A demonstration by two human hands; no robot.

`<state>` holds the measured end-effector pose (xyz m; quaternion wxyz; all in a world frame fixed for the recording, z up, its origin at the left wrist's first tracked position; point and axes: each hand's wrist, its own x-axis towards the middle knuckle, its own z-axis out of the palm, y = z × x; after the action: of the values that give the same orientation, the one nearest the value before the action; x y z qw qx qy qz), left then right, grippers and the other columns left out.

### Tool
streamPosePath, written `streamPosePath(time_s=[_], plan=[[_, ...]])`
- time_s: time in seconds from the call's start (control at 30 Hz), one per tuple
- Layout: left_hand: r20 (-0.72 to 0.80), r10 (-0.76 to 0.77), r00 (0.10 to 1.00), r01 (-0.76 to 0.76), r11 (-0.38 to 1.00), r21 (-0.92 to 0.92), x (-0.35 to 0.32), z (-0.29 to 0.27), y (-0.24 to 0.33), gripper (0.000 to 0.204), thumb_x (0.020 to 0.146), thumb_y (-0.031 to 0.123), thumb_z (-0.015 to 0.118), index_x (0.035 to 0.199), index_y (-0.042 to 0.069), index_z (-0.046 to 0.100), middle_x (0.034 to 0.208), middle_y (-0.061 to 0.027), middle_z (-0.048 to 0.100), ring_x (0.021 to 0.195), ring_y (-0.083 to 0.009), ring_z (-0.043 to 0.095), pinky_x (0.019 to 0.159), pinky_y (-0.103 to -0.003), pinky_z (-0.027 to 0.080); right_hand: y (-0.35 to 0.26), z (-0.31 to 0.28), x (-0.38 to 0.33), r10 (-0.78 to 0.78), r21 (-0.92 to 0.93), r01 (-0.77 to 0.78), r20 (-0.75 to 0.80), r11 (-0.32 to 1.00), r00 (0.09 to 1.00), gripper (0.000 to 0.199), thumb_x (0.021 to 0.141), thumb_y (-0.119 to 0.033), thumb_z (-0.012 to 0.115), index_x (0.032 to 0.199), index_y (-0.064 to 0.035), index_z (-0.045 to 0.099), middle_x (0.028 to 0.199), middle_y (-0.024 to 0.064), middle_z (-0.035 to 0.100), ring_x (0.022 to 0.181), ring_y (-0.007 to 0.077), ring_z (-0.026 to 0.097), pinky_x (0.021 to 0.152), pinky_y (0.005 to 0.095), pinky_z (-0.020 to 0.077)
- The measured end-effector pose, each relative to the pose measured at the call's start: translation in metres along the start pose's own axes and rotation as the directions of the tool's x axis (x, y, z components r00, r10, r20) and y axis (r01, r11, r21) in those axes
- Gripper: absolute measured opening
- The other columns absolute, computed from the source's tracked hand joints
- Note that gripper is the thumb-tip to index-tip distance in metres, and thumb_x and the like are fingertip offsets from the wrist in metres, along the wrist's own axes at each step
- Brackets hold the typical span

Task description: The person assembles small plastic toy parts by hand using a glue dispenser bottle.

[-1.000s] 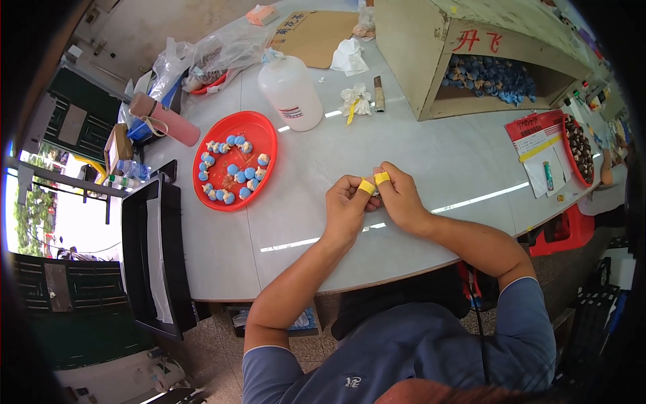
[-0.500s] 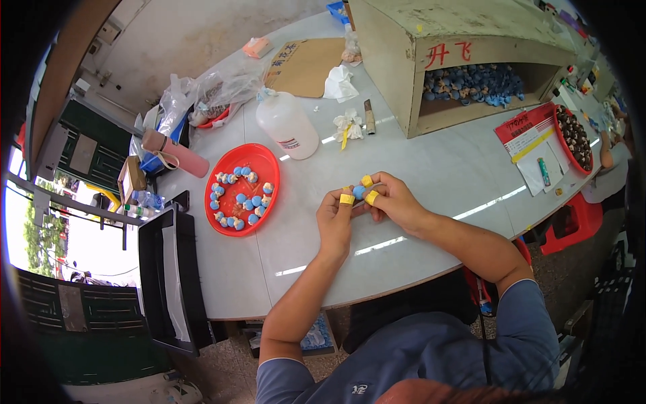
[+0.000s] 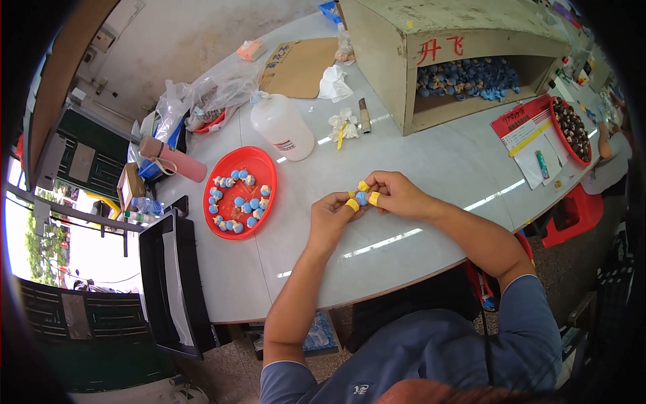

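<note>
- Nearest, at the bottom of the frame, is the person's dark blue short-sleeved shirt [image 3: 431,357].
- Just right of centre, the left hand [image 3: 328,219] has its thumb and fingertips drawn together at the near side of a small rounded blue piece [image 3: 362,198], pinching its edge; yellow bands wrap the tips.
- The right hand [image 3: 400,195], also yellow-banded, grips that same piece between thumb and forefinger, with only a narrow gap there; its other fingers curl below, partly hidden.
- The piece is held above the glossy pale grey table [image 3: 336,283].
- At lower left stands a black rectangular plastic bin [image 3: 195,289].
- Left of centre, a round red plastic tray [image 3: 242,158] holds loose blue-and-cream pieces [image 3: 254,203].
- Beyond it are a pink cylindrical bottle [image 3: 180,161] and, upper centre, a translucent white plastic jug [image 3: 284,128].
- A crumpled white tissue [image 3: 343,122] lies near a short brownish stick [image 3: 365,116].
- At upper right, an open-fronted beige box [image 3: 380,60] contains a heap of blue pieces [image 3: 468,79].
- Farther up the frame lies a flat brown cardboard sheet [image 3: 298,71].
</note>
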<state>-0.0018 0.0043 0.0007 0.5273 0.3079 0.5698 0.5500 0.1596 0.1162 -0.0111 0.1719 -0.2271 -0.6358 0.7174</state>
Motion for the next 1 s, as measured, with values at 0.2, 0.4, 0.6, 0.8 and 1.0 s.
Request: streamPosePath(time_s=[0.2, 0.4, 0.6, 0.8, 1.0], plan=[[0.036, 0.041, 0.999, -0.040, 0.999, -0.021, 0.002, -0.002, -0.005, 0.019, 0.088, -0.004, 0.060, 0.104, -0.014, 0.059, 0.103, -0.0182, 0.066, 0.094, -0.0198, 0.067, 0.084, -0.026, 0.056, 0.005, -0.001, -0.002, -0.055, -0.065, 0.056, 0.014, 0.996, 0.998, 0.013, 0.093, -0.002, 0.055, 0.105, 0.0008, 0.056, 0.093, 0.0041, 0.061, 0.075, 0.0068, 0.056, 0.061, 0.0222, 0.0477], [0.022, 0.101, 0.995, -0.101, 0.995, 0.012, 0.002, 0.000, -0.011, 0.018, 0.087, -0.006, 0.060, 0.103, -0.014, 0.059, 0.100, -0.0176, 0.067, 0.094, -0.0185, 0.067, 0.084, -0.025, 0.055, 0.008, 0.000, -0.003, -0.158, -0.160, 0.157, 0.006, 0.975, 0.987, 0.009, 0.093, 0.001, 0.056, 0.101, 0.0013, 0.057, 0.091, 0.0045, 0.061, 0.076, 0.0071, 0.054, 0.065, 0.0221, 0.0462], [-0.016, 0.130, 0.991, -0.129, 0.990, 0.058, 0.001, 0.003, -0.017, 0.018, 0.087, -0.007, 0.061, 0.103, -0.013, 0.059, 0.099, -0.0153, 0.067, 0.093, -0.0160, 0.066, 0.081, -0.023, 0.054, 0.008, -0.001, -0.003, -0.172, -0.215, 0.166, -0.008, 0.962, 0.985, 0.010, 0.089, 0.004, 0.056, 0.099, 0.0036, 0.055, 0.087, 0.0078, 0.061, 0.078, 0.0107, 0.055, 0.070, 0.0266, 0.0476], [-0.007, 0.155, 0.988, -0.153, 0.983, 0.099, 0.001, 0.002, -0.017, 0.017, 0.088, -0.005, 0.061, 0.103, -0.012, 0.059, 0.101, -0.0151, 0.066, 0.093, -0.0158, 0.066, 0.082, -0.023, 0.053, -0.002, 0.000, -0.007, -0.217, -0.314, 0.206, -0.002, 0.927, 0.976, 0.009, 0.089, 0.003, 0.056, 0.098, 0.0030, 0.055, 0.083, 0.0084, 0.061, 0.074, 0.0129, 0.054, 0.067, 0.0285, 0.0460], [0.063, 0.034, 0.997, -0.039, 0.997, 0.072, -0.002, 0.003, -0.004, 0.019, 0.091, -0.002, 0.058, 0.107, -0.011, 0.053, 0.103, -0.0163, 0.065, 0.092, -0.0186, 0.067, 0.079, -0.025, 0.055, -0.004, -0.004, -0.007, -0.259, -0.410, 0.248, 0.028, 0.878, 0.965, 0.009, 0.088, 0.001, 0.058, 0.097, 0.0028, 0.056, 0.081, 0.0097, 0.061, 0.072, 0.0158, 0.053, 0.067, 0.0308, 0.0458]])
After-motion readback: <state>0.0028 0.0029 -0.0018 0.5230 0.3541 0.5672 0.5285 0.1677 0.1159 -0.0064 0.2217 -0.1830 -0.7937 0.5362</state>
